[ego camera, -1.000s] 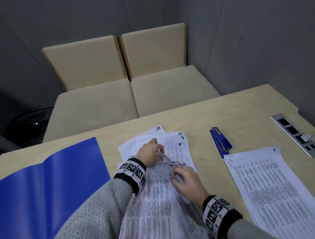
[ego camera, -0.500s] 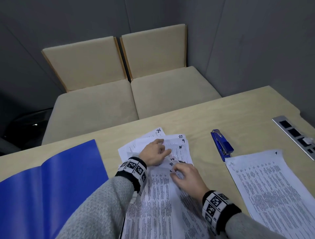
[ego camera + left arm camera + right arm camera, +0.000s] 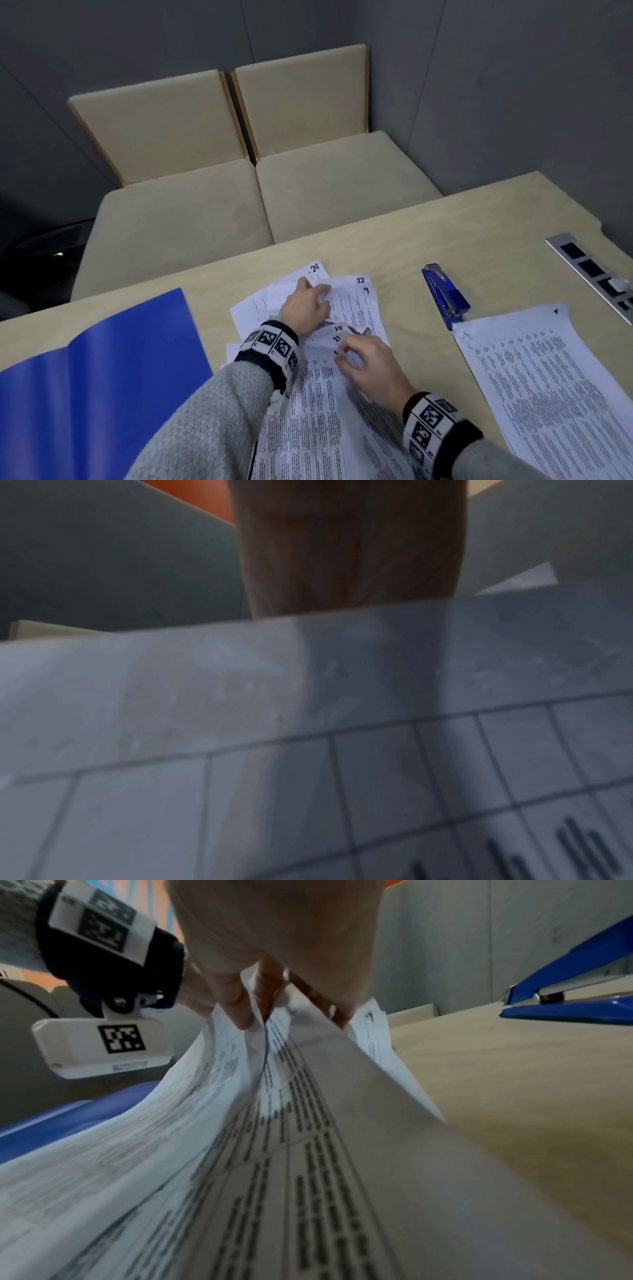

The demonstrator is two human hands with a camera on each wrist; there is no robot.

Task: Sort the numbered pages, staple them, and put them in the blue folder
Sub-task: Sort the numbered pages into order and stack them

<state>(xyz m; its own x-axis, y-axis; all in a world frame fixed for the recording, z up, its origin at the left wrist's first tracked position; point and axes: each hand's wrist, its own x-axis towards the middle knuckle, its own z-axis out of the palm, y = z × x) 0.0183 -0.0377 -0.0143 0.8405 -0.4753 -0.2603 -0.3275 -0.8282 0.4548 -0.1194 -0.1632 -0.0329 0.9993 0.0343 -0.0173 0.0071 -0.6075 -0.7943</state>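
Note:
A loose fan of numbered pages (image 3: 356,308) lies in the middle of the table, with 24, 22 and 9 showing at its far corners. My left hand (image 3: 317,291) lies flat on the far sheets with its fingers stretched out. My right hand (image 3: 342,354) pinches the curled top corners of nearer sheets marked 18 and 21. In the right wrist view, its thumb and fingers (image 3: 240,1015) grip lifted paper (image 3: 308,1150). The left wrist view shows only my palm (image 3: 349,547) over a printed sheet (image 3: 274,750). The blue folder (image 3: 102,377) lies open at the left. The blue stapler (image 3: 445,294) sits at the right.
A separate pile of pages (image 3: 555,387) with page 1 on top lies at the right, just behind the stapler. A metal socket panel (image 3: 592,270) is set into the table's far right edge. Two beige seats (image 3: 260,192) stand beyond the table.
My left hand has slid farther up the fan toward pages 24 and 22. My right hand has drawn the pinched corners back toward me, so that 18 and 21 now show.

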